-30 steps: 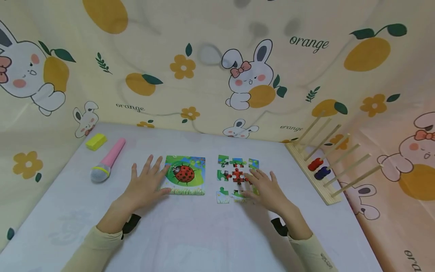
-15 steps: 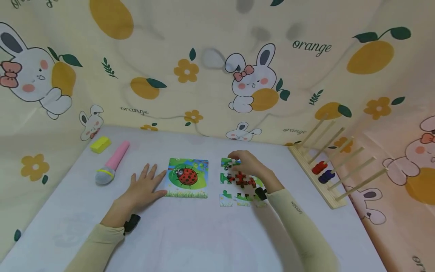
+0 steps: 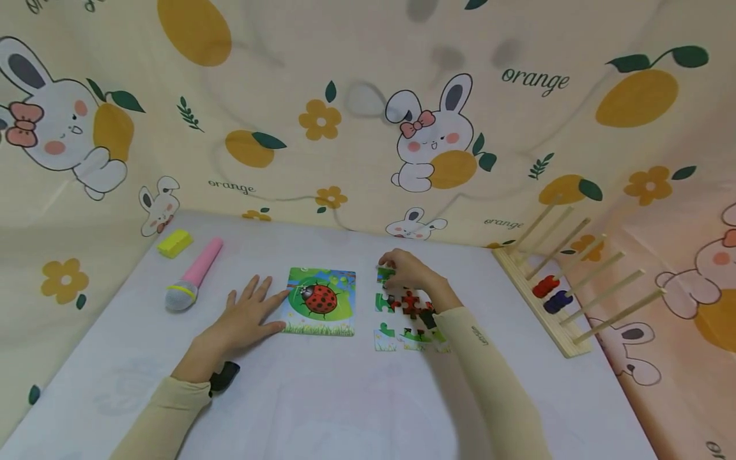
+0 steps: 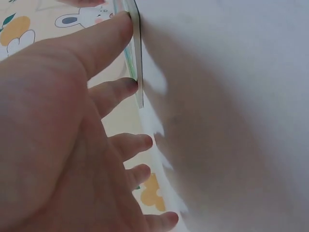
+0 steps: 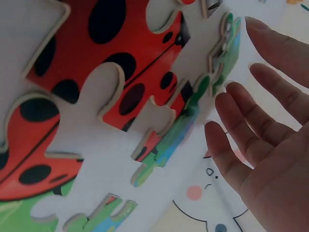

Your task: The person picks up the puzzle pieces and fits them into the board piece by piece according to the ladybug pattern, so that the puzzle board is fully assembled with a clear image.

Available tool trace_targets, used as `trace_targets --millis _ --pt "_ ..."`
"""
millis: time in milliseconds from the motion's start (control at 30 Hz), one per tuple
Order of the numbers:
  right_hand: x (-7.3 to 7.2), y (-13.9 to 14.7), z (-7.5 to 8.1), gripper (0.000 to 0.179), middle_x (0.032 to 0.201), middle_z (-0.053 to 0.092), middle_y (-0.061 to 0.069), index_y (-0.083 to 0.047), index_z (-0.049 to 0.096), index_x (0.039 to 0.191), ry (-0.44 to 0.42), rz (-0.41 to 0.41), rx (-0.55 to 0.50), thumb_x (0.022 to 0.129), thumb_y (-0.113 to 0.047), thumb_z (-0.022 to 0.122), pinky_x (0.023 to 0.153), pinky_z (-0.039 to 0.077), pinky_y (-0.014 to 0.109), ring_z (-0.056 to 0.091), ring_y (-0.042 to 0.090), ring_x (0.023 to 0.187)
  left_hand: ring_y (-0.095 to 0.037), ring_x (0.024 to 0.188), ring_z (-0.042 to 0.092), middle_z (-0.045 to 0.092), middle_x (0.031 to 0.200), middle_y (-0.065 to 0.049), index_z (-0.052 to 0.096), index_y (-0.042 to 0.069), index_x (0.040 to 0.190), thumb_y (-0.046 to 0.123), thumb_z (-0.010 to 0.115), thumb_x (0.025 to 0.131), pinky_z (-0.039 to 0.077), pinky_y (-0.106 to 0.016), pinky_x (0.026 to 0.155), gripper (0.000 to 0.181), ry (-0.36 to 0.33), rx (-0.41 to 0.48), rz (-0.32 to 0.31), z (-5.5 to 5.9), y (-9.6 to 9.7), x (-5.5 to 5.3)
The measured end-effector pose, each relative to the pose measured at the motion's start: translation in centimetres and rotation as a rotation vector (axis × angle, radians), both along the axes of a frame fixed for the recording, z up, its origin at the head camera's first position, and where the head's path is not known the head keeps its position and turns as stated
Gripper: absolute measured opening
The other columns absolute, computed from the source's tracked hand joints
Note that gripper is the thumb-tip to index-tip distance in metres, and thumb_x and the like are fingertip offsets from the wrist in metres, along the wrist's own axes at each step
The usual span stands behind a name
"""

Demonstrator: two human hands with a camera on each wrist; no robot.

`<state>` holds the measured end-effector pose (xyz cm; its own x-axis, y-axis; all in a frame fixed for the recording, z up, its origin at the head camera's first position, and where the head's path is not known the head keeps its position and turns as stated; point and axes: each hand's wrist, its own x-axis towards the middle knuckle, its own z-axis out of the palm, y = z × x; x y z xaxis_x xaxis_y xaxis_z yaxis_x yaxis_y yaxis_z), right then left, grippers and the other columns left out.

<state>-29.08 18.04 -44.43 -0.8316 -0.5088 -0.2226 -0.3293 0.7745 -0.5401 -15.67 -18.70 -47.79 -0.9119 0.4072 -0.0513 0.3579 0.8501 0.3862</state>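
A square ladybug picture board [image 3: 320, 301] lies flat on the white table. My left hand [image 3: 244, 321] is spread at its left side; in the left wrist view the thumb and index fingertip [image 4: 126, 86] touch the board's edge. To the right, several separate jigsaw pieces lie in rows, among them a red ladybug center piece [image 3: 410, 303]. My right hand [image 3: 409, 269] is over the top row, covering part of it. Its loosely bent fingers are beside the green upper-left piece [image 5: 227, 53] in the right wrist view, with no grip on it visible.
A pink toy microphone [image 3: 195, 275] and a yellow block [image 3: 175, 243] lie at the back left. On the right stands a wooden peg rack [image 3: 543, 306] with red beads [image 3: 545, 286] and blue beads [image 3: 558, 301]. A printed cloth hangs behind the table.
My right hand has moved left and away from me, from the right side of the pieces to the upper-left piece. The left hand stays at the board's edge. The head view has shifted slightly.
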Motion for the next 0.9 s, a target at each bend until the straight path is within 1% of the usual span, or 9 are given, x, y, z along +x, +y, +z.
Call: trace_targets --millis 133,367,600,800,900 --pt "-0.18 0.05 -0.22 0.048 0.123 0.059 0.019 0.002 0.061 0.128 -0.008 -0.002 -0.002 0.084 -0.004 0.079 0.100 0.048 0.046 0.056 0.035 0.118 -0.053 0.146 0.008 0.020 0.159 -0.030 0.039 0.014 0.154 0.046 0.064 0.095 0.009 -0.080 0.104 0.071 -0.013 0.012 -0.011 -0.22 -0.23 -0.27" --pt "-0.32 -0.05 -0.30 0.047 0.118 0.058 0.018 0.000 0.059 0.128 -0.004 0.000 0.024 0.085 -0.004 0.078 0.094 0.050 0.045 0.057 0.031 0.106 -0.051 0.147 0.008 0.018 0.161 -0.026 0.038 0.018 0.155 0.054 0.065 0.091 0.005 -0.077 0.107 0.078 -0.047 0.025 0.006 -0.53 -0.60 -0.57" --pt "-0.36 -0.03 -0.39 0.046 0.117 0.058 0.018 -0.001 0.059 0.127 0.001 -0.017 0.018 0.085 -0.004 0.078 0.094 0.049 0.046 0.056 0.031 0.104 -0.052 0.147 0.009 0.019 0.161 -0.026 0.039 0.018 0.155 0.056 0.065 0.090 0.006 -0.078 0.107 0.079 -0.035 0.028 0.000 -0.63 -0.59 -0.54" --pt "-0.31 0.01 -0.48 0.047 0.117 0.056 0.018 -0.001 0.058 0.127 0.009 -0.026 0.022 0.085 -0.004 0.078 0.095 0.048 0.046 0.054 0.031 0.104 -0.053 0.146 0.011 0.021 0.160 -0.027 0.040 0.017 0.154 0.056 0.065 0.090 0.007 -0.078 0.107 0.079 -0.024 0.025 0.000 -0.42 -0.48 -0.45" --pt "-0.24 0.03 -0.50 0.047 0.118 0.055 0.017 -0.001 0.058 0.128 0.004 -0.033 0.029 0.085 -0.004 0.078 0.094 0.047 0.045 0.053 0.030 0.104 -0.052 0.146 0.011 0.020 0.161 -0.026 0.040 0.017 0.154 0.057 0.065 0.090 0.007 -0.078 0.107 0.079 -0.031 0.018 0.005 -0.42 -0.47 -0.47"
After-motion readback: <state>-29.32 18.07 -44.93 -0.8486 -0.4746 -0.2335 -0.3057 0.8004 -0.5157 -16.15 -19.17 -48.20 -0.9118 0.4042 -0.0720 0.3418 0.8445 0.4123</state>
